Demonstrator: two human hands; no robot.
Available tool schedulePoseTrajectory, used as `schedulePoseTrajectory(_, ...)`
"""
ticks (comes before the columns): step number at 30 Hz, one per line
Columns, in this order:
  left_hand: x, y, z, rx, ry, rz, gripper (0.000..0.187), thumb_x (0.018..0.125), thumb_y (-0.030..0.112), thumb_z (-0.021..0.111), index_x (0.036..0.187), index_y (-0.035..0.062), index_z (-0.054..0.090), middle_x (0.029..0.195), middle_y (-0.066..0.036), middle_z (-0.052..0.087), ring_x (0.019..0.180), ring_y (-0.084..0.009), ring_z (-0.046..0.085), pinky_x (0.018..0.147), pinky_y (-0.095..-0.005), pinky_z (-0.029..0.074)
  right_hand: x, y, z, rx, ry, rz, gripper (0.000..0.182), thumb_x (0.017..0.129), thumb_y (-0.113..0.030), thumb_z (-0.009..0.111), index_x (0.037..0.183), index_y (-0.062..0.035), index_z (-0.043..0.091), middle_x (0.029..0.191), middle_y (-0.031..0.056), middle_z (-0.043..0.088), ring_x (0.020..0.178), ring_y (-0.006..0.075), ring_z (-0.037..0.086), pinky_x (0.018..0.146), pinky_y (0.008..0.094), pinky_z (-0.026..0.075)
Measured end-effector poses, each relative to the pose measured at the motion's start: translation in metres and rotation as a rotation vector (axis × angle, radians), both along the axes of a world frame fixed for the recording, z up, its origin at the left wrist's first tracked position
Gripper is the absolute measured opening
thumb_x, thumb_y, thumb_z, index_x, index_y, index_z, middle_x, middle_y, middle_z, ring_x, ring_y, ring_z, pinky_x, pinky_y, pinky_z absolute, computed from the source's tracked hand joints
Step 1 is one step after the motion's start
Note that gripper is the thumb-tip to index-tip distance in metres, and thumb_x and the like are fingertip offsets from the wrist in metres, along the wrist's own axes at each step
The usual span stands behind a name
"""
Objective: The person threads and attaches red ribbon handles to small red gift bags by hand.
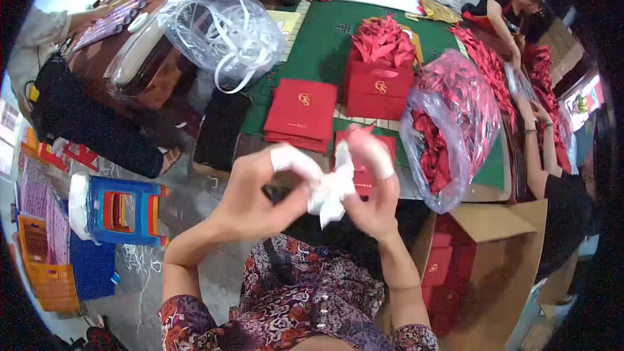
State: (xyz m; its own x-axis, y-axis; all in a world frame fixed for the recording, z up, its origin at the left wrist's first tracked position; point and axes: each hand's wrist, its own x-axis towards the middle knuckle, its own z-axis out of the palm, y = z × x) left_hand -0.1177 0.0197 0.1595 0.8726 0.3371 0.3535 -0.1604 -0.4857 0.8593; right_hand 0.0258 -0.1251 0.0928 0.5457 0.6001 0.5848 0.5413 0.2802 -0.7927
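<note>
A white ribbon (331,194), gathered into a bow-like shape, is pinched between the fingertips of both my hands in front of my chest. My left hand (257,192) is closed on its left side, and white tape wraps a finger there. From the right, my right hand (374,188) closes on the other side, its index finger also taped. Both hands are slightly smeared by motion. Just beyond them lie a stack of red paper bags (302,110) with gold lettering and another red bag (364,172), partly hidden behind my right hand.
A red box (380,88) full of red ribbons and a plastic bag (448,123) of red ribbons stand on the green table mat (325,39). White ribbons fill a see-through bag (227,32). An open carton (487,253) is at right. A co-worker (507,10) handles ribbons.
</note>
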Motion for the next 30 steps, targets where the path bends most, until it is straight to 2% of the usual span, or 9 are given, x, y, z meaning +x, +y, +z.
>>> schedulePoseTrajectory(4,-0.016,-0.018,0.036,-0.262,-0.146,-0.197,0.013,0.078,-0.005,0.069,0.09,-0.0003,0.067,0.089,-0.012,0.069,0.082,-0.0214,0.07,0.072,-0.0302,0.053,-0.022,-0.024,0.033,0.16,0.225,0.231,0.026,0.081,0.008,0.068,0.105,0.0007,0.066,0.102,0.0157,0.07,0.094,0.0251,0.07,0.083,0.0324,0.054)
schedulePoseTrajectory(7,-0.031,-0.045,0.054,-0.645,-0.305,-0.259,0.008,0.08,0.002,0.072,0.082,-0.0032,0.067,0.083,-0.017,0.07,0.07,-0.0253,0.069,0.06,-0.0336,0.053,-0.032,-0.041,0.053,0.224,0.117,0.303,0.021,0.079,0.003,0.073,0.1,0.0031,0.067,0.093,0.018,0.07,0.082,0.0275,0.071,0.072,0.0381,0.058)
schedulePoseTrajectory(9,-0.026,-0.069,0.064,-0.703,-0.437,-0.25,0.005,0.083,0.003,0.07,0.084,-0.0017,0.067,0.08,-0.015,0.068,0.069,-0.0241,0.068,0.059,-0.0318,0.055,-0.056,-0.041,0.079,0.731,0.369,0.541,0.018,0.09,-0.013,0.066,0.087,0.0048,0.065,0.087,0.0237,0.069,0.071,0.0359,0.07,0.06,0.0447,0.062)
schedulePoseTrajectory(11,-0.014,-0.095,0.073,-0.795,-0.706,-0.23,0.004,0.089,0.005,0.067,0.087,0.0013,0.069,0.074,-0.011,0.065,0.068,-0.0219,0.066,0.058,-0.0283,0.058,-0.037,-0.08,0.088,0.392,0.337,0.911,0.023,0.091,-0.026,0.07,0.096,-0.0036,0.067,0.101,0.0207,0.069,0.074,0.0373,0.069,0.065,0.0463,0.056)
schedulePoseTrajectory(13,-0.007,-0.11,0.078,-0.838,-0.841,-0.224,0.007,0.093,0.005,0.065,0.089,0.0029,0.069,0.07,-0.009,0.064,0.067,-0.0208,0.065,0.058,-0.0265,0.059,-0.085,-0.072,0.089,0.591,0.387,0.516,0.028,0.092,-0.037,0.072,0.11,-0.0156,0.072,0.116,0.0102,0.068,0.1,0.0341,0.067,0.087,0.0443,0.057)
schedulePoseTrajectory(15,-0.002,-0.125,0.079,-0.869,-1.016,-0.06,0.02,0.087,-0.002,0.068,0.069,0.0028,0.064,0.064,-0.008,0.06,0.062,-0.0171,0.063,0.049,-0.0246,0.055,-0.078,-0.061,0.091,0.637,0.264,0.535,0.024,0.091,-0.036,0.072,0.104,-0.0152,0.072,0.11,0.008,0.069,0.096,0.0302,0.068,0.084,0.0419,0.057)
schedulePoseTrajectory(24,-0.021,-0.132,0.084,-1.214,-0.63,0.145,0.026,0.082,-0.006,0.072,0.064,0.007,0.06,0.07,-0.008,0.065,0.07,-0.0114,0.063,0.065,-0.0208,0.055,-0.09,-0.06,0.104,0.532,0.389,0.387,0.019,0.09,-0.031,0.075,0.095,-0.0133,0.073,0.103,0.0037,0.071,0.096,0.0213,0.066,0.08,0.0371,0.057)
schedulePoseTrajectory(25,0.0,-0.13,0.08,-0.968,-0.927,-0.063,0.02,0.084,-0.004,0.072,0.069,0.0061,0.063,0.072,-0.008,0.065,0.074,-0.0125,0.064,0.066,-0.0214,0.055,-0.084,-0.055,0.098,0.603,0.303,0.422,0.017,0.089,-0.03,0.076,0.094,-0.0135,0.074,0.104,0.0034,0.07,0.097,0.022,0.066,0.08,0.0392,0.056)
schedulePoseTrajectory(30,0.023,-0.134,0.043,-0.986,-1.161,-0.114,0.009,0.086,-0.002,0.07,0.084,0.0032,0.064,0.081,-0.012,0.065,0.081,-0.0222,0.063,0.07,-0.0254,0.055,-0.066,-0.047,0.073,0.659,0.227,0.388,0.007,0.084,-0.015,0.077,0.091,-0.0136,0.074,0.106,0.0053,0.069,0.106,0.028,0.057,0.084,0.0419,0.051)
